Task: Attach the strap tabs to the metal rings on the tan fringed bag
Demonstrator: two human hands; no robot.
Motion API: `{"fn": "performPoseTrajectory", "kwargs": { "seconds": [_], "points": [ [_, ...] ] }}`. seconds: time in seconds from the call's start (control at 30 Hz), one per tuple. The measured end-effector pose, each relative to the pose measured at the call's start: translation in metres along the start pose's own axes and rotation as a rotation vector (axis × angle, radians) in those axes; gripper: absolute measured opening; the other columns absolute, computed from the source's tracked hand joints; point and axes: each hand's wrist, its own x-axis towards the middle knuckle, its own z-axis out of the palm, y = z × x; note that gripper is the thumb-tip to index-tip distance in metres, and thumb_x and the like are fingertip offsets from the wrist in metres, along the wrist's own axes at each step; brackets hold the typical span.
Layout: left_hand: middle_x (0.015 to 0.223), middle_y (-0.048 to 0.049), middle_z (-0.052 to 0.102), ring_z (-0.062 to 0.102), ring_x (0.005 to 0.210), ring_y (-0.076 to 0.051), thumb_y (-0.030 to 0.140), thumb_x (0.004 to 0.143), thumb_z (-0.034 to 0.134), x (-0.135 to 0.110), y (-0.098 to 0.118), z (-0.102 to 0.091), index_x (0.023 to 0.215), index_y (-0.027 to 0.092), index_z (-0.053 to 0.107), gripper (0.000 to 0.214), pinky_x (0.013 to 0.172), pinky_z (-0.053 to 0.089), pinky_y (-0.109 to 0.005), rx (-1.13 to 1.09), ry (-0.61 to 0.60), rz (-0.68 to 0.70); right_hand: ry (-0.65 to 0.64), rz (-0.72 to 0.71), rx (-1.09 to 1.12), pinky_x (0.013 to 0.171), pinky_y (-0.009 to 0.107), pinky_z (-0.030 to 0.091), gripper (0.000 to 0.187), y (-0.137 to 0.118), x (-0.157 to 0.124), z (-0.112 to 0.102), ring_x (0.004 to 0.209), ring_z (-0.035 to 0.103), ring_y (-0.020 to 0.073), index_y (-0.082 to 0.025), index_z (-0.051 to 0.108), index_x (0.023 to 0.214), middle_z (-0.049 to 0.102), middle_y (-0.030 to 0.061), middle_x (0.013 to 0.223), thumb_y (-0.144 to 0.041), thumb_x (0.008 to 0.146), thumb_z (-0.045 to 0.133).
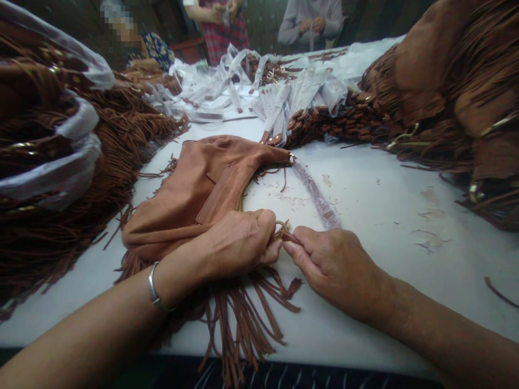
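A tan suede fringed bag (194, 189) lies on the white table (385, 216) in front of me. My left hand (237, 243) rests on the bag's near corner, fingers closed around that corner by a metal ring. My right hand (336, 267) pinches the end of the bag's strap (316, 197), which is wrapped in clear plastic and curves back to the bag's far corner. The two hands meet at the strap end (286, 233). Brown fringe (247, 313) hangs from the bag toward the table's near edge.
Heaps of brown fringed bags stand at the left (60, 162) and right (458, 92). Plastic-wrapped straps (284, 97) are piled at the back. Other people (310, 19) work at the table's far side. A silver bangle (154, 289) circles my left wrist.
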Motion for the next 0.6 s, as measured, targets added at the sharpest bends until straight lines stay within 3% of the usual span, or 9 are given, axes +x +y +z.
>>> {"fn": "performPoseTrajectory", "kwargs": {
  "seconds": [0.2,0.37,0.6],
  "points": [
    [0.062,-0.0027,0.058,0.057,0.053,-0.018,0.037,0.083,0.041,0.000,-0.003,0.000,0.079,0.016,0.045,0.021,0.048,0.037,-0.026,0.065,-0.023,0.098,-0.041,-0.040,0.035,0.054,0.025,0.026,0.022,0.004,-0.001,-0.004,0.054,0.049,0.0125,-0.015,0.055,0.070,0.057,0.0022,0.061,-0.026,0.085,0.045],
    [0.057,0.0004,0.055,0.051,0.046,-0.015,0.041,0.082,0.044,0.000,-0.005,-0.001,0.078,0.018,0.047,0.023,0.042,0.026,-0.026,0.063,-0.020,0.216,-0.078,-0.067,0.226,0.052,0.022,0.027,0.022,0.011,0.003,-0.009,0.052,0.044,0.0090,-0.014,0.052,0.062,0.049,-0.0021,0.054,-0.022,0.083,0.048],
    [0.056,0.0032,0.053,0.045,0.043,-0.011,0.034,0.077,0.050,-0.003,-0.001,-0.001,0.077,0.020,0.048,0.014,0.041,0.022,-0.024,-0.075,-0.108,0.323,-0.462,-0.194,0.720,0.046,0.018,0.028,0.020,0.027,0.012,-0.020,0.049,0.036,0.0062,-0.012,0.054,0.066,0.042,-0.0047,0.055,-0.023,0.081,0.045]
  ]
}}
